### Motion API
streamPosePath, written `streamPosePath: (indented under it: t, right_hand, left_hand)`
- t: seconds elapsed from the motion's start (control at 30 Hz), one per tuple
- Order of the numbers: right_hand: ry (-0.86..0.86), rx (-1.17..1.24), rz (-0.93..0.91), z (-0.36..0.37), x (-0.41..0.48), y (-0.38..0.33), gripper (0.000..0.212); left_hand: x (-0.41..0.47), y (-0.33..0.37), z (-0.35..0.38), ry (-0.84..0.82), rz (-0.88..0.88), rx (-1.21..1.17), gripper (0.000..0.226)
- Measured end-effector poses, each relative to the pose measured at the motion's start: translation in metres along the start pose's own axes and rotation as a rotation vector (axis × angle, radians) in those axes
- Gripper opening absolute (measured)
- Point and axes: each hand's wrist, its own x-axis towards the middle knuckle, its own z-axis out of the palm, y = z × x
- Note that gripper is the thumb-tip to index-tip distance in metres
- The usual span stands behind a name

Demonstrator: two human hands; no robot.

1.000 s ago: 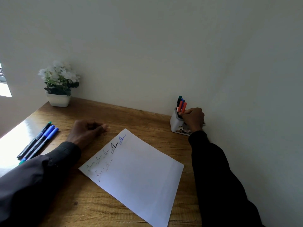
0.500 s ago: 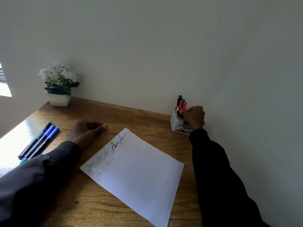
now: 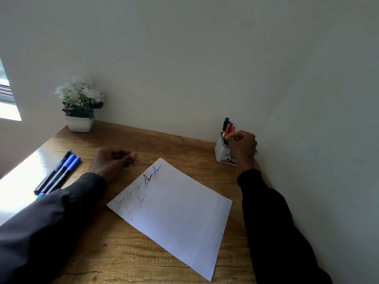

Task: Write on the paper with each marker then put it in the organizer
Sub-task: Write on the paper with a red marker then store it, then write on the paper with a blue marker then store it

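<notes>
right grip (image 3: 241, 146) sits at the organizer (image 3: 219, 153), right of centre against the wall (image 3: 184, 58). Fingers are curled, tips pinching the lower barrel of an orange marker (image 3: 232, 129) that stands in the cup; knuckles partly hide the exact contact. Reads as seating that marker, not yet let go. Other markers (image 3: 226, 120) already stand in there (orange, blue, green cap), all leaning the same way, so the cup is getting crowded and guiding by the barrel makes sense. left grip (image 3: 114, 160) holds nothing: fingers loosely curled, resting on the counter (image 3: 184, 148) near the paper's upper corner, between paper and the waiting pens. Parked for the next pickup, I'd guess. paper (image 3: 176, 214) lies skewed mid-frame, with scribbles in several colours along its upper-left edge and the rest blank. Three loose markers (image 3: 58, 173) lie side by side at left of frame, well apart from the organizer, so by my count more than half are done. Counter is wood-grain, with hard glare on its left end from the window (image 3: 8, 107) at the far left edge. Potted white flowers (image 3: 79, 103) sit upper left against the plain pale wall.
</notes>
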Motion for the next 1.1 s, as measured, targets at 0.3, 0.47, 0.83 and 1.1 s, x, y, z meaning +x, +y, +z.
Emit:
streamPosePath:
  t: [0.3, 0.47, 0.83, 1.1]
  right_hand:
    - [-0.443, 0.344, 0.095, 0.025, -0.091, -0.036, 0.006]
    - [-0.682, 0.407, 0.067, 0.044, -0.129, -0.067, 0.004]
    - [-0.953, 0.426, -0.17, 0.099, -0.175, -0.115, 0.006]
    - [-0.986, 0.118, -0.838, 0.153, -0.2, -0.169, 0.03]
  left_hand:
    - [-0.032, 0.005, -0.035, 0.018, 0.049, -0.087, 0.012]
    - [-0.061, 0.006, -0.072, 0.1, 0.055, -0.29, 0.019]
    - [-0.091, -0.013, -0.134, 0.264, 0.022, -0.455, 0.016]
    - [-0.099, -0.019, -0.152, 0.284, 0.012, -0.436, 0.027]
